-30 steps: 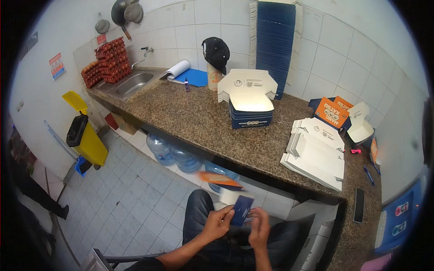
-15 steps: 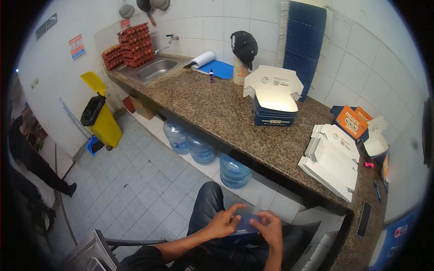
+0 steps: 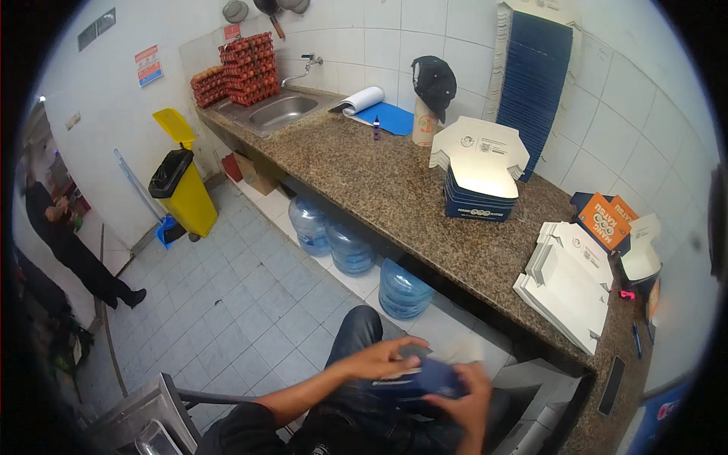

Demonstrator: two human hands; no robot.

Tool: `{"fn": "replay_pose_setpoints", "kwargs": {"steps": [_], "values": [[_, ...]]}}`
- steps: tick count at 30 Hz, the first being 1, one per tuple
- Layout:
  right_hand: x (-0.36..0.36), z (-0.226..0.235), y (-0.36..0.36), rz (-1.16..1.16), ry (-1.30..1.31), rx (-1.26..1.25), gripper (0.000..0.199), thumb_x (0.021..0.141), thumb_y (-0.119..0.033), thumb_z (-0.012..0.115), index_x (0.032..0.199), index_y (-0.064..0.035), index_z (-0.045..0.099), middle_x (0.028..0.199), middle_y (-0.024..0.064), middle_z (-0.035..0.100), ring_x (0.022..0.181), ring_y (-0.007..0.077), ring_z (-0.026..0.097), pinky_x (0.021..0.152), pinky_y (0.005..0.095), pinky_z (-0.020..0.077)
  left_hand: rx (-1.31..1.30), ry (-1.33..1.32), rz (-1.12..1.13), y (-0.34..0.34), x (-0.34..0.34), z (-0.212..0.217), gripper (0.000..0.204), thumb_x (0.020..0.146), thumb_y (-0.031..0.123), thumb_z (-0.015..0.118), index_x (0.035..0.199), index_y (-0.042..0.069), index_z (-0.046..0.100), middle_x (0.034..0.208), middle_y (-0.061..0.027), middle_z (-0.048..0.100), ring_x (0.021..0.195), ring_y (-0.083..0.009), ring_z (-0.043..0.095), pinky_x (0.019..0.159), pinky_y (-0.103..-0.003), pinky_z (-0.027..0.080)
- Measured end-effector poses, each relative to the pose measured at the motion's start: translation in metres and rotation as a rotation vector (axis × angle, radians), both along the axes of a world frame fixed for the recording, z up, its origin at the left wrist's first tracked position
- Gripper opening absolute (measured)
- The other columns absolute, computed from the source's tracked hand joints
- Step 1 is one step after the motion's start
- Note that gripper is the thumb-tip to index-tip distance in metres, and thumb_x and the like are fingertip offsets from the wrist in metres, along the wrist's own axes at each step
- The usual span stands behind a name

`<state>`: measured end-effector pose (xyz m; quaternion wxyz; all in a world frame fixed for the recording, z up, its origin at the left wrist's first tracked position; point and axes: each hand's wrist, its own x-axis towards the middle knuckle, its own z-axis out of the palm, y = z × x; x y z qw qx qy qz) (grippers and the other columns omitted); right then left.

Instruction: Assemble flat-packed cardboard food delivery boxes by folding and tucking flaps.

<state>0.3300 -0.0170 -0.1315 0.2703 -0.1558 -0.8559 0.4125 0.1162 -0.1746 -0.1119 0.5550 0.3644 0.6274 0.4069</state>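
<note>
I sit facing a granite counter [image 3: 394, 189]. Both hands are over my lap on a flat dark blue cardboard piece [image 3: 425, 377]. My left hand [image 3: 379, 359] lies over its top left side with fingers stretched. My right hand [image 3: 469, 402] grips its right end and is blurred. On the counter stands a stack of folded blue-and-white boxes [image 3: 479, 178]. Further right lies a pile of flat white box blanks [image 3: 569, 284].
Three water jugs [image 3: 353, 246] stand under the counter. A sink [image 3: 282, 112] and stacked egg trays [image 3: 241, 68] are at the far left end. A yellow bin [image 3: 182, 182] stands by the wall. A person in black [image 3: 72, 243] stands at the left. Orange boxes [image 3: 607, 220] sit at right.
The view swung left and downward. The blue cardboard piece went from upright between my hands to lying flat, with my left hand now spread on top of it.
</note>
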Motion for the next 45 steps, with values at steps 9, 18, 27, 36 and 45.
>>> {"fn": "replay_pose_setpoints", "kwargs": {"steps": [9, 18, 27, 36, 45], "values": [[0.008, -0.061, -0.003, -0.484, -0.225, -0.322, 0.064, 0.103, -0.041, 0.047, 0.149, 0.0022, 0.034, 0.147, 0.0288, 0.039, 0.138, 0.0358, 0.038, 0.115, 0.0448, 0.0247, 0.315, -0.147, 0.079, -0.021, -0.012, -0.037, 0.043, 0.094, 0.017, 0.070, 0.132, 0.002, 0.056, 0.109, -0.0078, 0.068, 0.090, -0.0136, 0.064, 0.072, -0.029, 0.057], [0.001, -0.019, 0.010, 0.297, 0.004, -0.579, 0.034, 0.089, -0.027, 0.073, 0.113, -0.0032, 0.072, 0.099, 0.0078, 0.063, 0.094, 0.0176, 0.058, 0.080, 0.0298, 0.0446, 0.115, -0.056, -0.245, -0.009, 0.042, -0.036, 0.024, 0.099, 0.022, 0.064, 0.113, 0.003, 0.067, 0.086, -0.0004, 0.066, 0.071, -0.0077, 0.060, 0.059, -0.024, 0.051], [0.002, 0.017, 0.001, 0.306, -0.375, -0.287, 0.027, 0.077, -0.012, 0.081, 0.103, -0.0081, 0.076, 0.087, 0.0037, 0.057, 0.085, 0.0166, 0.058, 0.072, 0.0288, 0.0438, -0.136, -0.350, -0.193, -0.012, 0.041, -0.071, 0.034, 0.105, 0.032, 0.051, 0.108, 0.003, 0.067, 0.080, 0.0023, 0.065, 0.056, -0.0033, 0.059, 0.054, -0.019, 0.052], [-0.011, 0.020, -0.011, 0.105, -0.095, -0.308, 0.015, 0.083, -0.009, 0.071, 0.097, -0.0050, 0.075, 0.089, 0.0098, 0.059, 0.088, 0.0233, 0.061, 0.079, 0.0330, 0.0473, 0.146, -0.332, -0.038, -0.004, 0.042, -0.048, 0.032, 0.106, 0.026, 0.050, 0.111, -0.002, 0.065, 0.092, 0.0029, 0.067, 0.081, -0.0014, 0.057, 0.073, -0.020, 0.048], [-0.024, 0.003, -0.044, -0.093, 0.106, -0.082, 0.016, 0.085, -0.011, 0.070, 0.099, -0.0055, 0.073, 0.095, 0.0119, 0.061, 0.087, 0.0272, 0.060, 0.082, 0.0361, 0.0486, 0.118, -0.262, -0.077, -0.012, 0.055, -0.051, 0.027, 0.100, 0.031, 0.063, 0.102, 0.004, 0.068, 0.087, 0.0051, 0.067, 0.076, -0.0006, 0.056, 0.065, -0.019, 0.044]]}}
